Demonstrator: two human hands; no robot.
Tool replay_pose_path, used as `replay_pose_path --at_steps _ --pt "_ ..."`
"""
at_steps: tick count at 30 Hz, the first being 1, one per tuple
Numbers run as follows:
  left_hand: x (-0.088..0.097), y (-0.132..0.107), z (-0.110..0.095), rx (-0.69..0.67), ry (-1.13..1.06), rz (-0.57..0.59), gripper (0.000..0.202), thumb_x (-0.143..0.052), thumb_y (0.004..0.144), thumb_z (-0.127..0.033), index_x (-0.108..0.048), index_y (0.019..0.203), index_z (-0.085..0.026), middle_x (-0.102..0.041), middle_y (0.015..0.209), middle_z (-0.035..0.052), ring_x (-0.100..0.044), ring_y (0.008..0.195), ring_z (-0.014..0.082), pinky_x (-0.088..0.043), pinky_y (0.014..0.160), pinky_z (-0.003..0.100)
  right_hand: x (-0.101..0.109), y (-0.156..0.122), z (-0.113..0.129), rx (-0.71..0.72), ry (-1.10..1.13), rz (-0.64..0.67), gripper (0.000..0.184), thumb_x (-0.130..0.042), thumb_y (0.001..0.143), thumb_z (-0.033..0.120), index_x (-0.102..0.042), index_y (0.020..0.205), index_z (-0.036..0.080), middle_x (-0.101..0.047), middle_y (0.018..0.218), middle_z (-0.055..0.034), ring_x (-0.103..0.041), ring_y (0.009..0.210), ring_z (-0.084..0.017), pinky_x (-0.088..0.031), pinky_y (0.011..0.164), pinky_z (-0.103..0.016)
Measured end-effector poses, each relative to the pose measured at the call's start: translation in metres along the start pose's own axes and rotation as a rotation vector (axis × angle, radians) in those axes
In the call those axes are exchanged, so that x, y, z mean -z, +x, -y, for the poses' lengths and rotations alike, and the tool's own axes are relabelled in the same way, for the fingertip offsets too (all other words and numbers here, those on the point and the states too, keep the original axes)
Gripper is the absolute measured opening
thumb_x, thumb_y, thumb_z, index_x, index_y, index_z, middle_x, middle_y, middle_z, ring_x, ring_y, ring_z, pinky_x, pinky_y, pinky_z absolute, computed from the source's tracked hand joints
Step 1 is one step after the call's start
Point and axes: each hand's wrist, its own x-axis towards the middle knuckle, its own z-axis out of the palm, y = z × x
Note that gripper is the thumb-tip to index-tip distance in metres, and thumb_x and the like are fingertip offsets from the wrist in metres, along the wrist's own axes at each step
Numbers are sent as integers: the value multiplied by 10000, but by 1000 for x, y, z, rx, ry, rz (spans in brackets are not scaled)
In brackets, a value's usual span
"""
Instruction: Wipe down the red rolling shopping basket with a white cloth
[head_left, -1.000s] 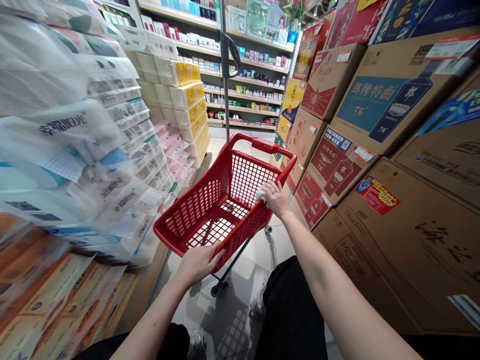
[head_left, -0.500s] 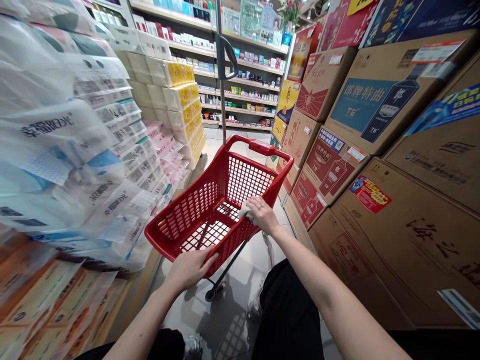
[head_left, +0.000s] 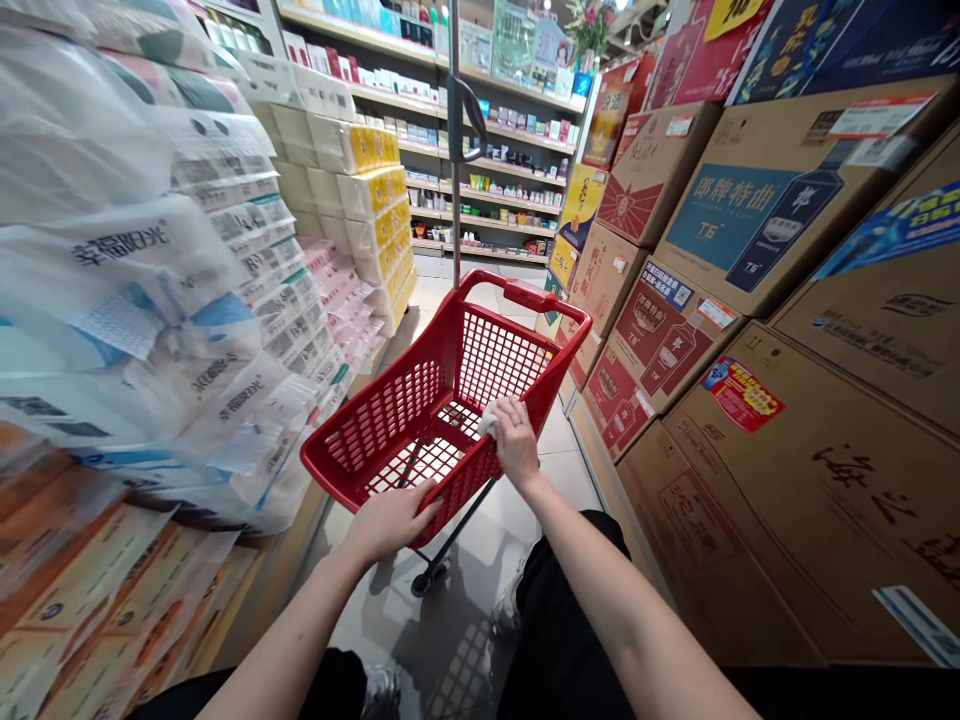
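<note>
A red plastic shopping cart with a lattice basket stands on the floor before me, tilted across the view. My left hand grips the basket's near rim at its lower end, thumb on the outside and fingers over the edge. Farther up that same rim, my right hand presses a crumpled white cloth against the red plastic. Part of the cloth is hidden beneath the fingers. Inside the basket only the lattice floor shows. A black wheel is visible under the near side.
Stacked tissue packs rise close on the left, above orange-and-cream packages. Cardboard cartons wall the right side. A grey pole with a looped handle stands behind the cart. Stocked shelves line the back.
My right hand and the cloth have shifted a little along the rim towards me, with the wrist turned. The left hand keeps its grip. The whole view has shifted slightly.
</note>
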Motion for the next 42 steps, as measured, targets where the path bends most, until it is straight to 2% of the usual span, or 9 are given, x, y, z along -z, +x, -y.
replay_pose_path --at_steps 5,10,15,19,24,28,33,37,42 --pt "6 5 4 44 -40 88 637 -225 833 -671 -524 1227 -270 -684 1037 118 -626 984 300 -428 771 370 1 -17 21 166 9 48 338 -439 937 242 -559 1251 204 -551 1309 -70 -374 1326 -200 -234 1166 -413" --pt "10 -2 -1 6 22 64 547 -316 827 -625 -520 1205 -287 -695 979 99 -642 926 288 -434 744 359 23 11 -16 378 -40 133 318 -460 938 302 -572 1226 224 -611 1215 -68 -485 1209 -197 -239 1152 -407" --pt "11 -3 -13 -23 43 44 462 -362 833 -523 -510 1192 -272 -693 934 90 -647 876 282 -443 715 354 26 30 -39 158 -110 26 324 -403 953 254 -587 1205 169 -589 1243 -108 -417 1281 -234 -225 1141 -459" --pt "12 -1 -16 -2 53 40 418 -384 827 -468 -515 1169 -269 -694 930 90 -647 873 281 -447 719 359 16 10 -19 101 -20 -24 338 -374 956 240 -584 1210 167 -546 1309 -97 -364 1324 -225 -250 1132 -445" --pt "7 0 -14 -11 82 33 411 -359 836 -461 -506 1163 -261 -695 930 96 -650 865 289 -452 701 366 17 -6 0 -48 182 -98 348 -299 975 286 -602 1111 182 -635 1127 -91 -533 1131 -196 -402 997 -344" --pt "2 2 -12 -43 101 20 414 -338 841 -455 -491 1176 -266 -695 925 92 -651 852 298 -454 681 377 33 18 -25 -406 285 -316 383 -218 981 358 -523 1113 167 -636 1030 -101 -600 957 -198 -458 825 -310" --pt "-2 5 -14 -54 100 13 432 -357 835 -444 -456 1229 -299 -695 931 76 -654 844 290 -454 673 369 51 56 -77 -734 257 -620 335 -367 934 387 -403 1158 140 -570 1096 -148 -584 940 -216 -443 789 -317" --pt "-3 4 -22 -86 99 2 427 -355 838 -415 -448 1238 -298 -695 915 75 -656 827 282 -454 669 361 42 73 -90 -785 184 -481 270 -420 893 302 -484 1101 143 -545 1110 -162 -549 986 -239 -410 859 -345" --pt "-5 3 -36 -113 105 -8 366 -361 829 -385 -501 1139 -250 -687 878 89 -654 809 280 -455 660 353 17 54 -71 -665 201 -319 310 -371 887 247 -574 1090 129 -557 1102 -152 -544 1001 -228 -392 899 -331"
